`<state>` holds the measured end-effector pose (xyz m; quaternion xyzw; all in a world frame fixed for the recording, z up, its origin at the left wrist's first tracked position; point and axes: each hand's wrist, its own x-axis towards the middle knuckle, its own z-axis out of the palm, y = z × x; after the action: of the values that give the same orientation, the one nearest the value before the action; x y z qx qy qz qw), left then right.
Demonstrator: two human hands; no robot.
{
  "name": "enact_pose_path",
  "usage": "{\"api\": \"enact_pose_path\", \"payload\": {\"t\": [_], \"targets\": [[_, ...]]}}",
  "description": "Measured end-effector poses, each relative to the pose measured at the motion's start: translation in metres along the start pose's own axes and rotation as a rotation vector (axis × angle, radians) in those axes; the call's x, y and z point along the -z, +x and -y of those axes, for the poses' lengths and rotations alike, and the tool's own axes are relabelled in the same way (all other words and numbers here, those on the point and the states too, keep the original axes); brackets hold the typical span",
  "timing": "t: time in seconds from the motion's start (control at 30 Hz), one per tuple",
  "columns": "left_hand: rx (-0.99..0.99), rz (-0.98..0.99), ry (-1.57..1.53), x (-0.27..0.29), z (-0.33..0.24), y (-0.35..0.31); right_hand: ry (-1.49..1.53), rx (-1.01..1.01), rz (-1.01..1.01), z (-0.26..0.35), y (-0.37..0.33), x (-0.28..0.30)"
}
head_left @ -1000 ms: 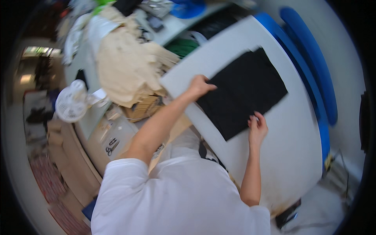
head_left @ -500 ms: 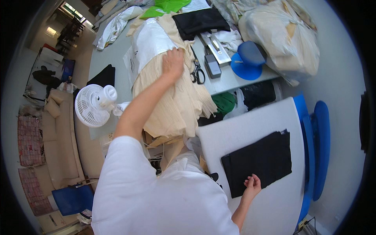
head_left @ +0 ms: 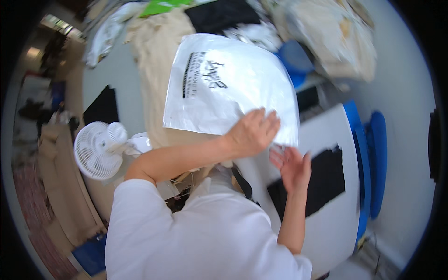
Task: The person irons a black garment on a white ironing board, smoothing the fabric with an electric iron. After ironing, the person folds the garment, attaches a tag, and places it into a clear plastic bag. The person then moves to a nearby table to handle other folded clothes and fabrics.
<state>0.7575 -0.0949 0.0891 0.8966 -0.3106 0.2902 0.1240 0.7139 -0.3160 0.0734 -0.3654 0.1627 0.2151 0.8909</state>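
A large white plastic mailing bag [head_left: 210, 109] with dark print spreads out over the table area in front of me. My left hand [head_left: 254, 134] reaches across to its near edge and grips it there, with the thumb side hidden and the fingers a little blurred. Close by, my right hand [head_left: 295, 171] has its fingers apart beside the bag's lower right corner, palm turned up. Beneath that hand lies a folded black cloth [head_left: 326, 175] on the white padded board. The bag covers part of the cream knit fabric [head_left: 154, 51].
A white fan [head_left: 100, 149] stands at the left table edge near a black cloth [head_left: 102, 106]. Farther back are another black cloth [head_left: 221, 16], a blue object [head_left: 295, 58] and a big stuffed clear bag [head_left: 336, 39]. Blue edging [head_left: 359, 163] borders the board at right.
My left hand has pulled the white bag off the cream fabric toward the right. My right hand has lifted from the black cloth and opened near the bag. The view has shifted and blurred.
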Motion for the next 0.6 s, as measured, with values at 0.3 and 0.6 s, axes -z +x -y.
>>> {"api": "enact_pose_path", "payload": {"t": [0.3, 0.6], "targets": [[-0.402, 0.225, -0.639, -0.087, -0.155, -0.012, -0.337, 0.515, -0.601, 0.031, -0.112, 0.149], [-0.369, 0.479, -0.396, -0.116, -0.203, -0.049, -0.422, 0.288, -0.609, -0.025, -0.201, 0.261]]}}
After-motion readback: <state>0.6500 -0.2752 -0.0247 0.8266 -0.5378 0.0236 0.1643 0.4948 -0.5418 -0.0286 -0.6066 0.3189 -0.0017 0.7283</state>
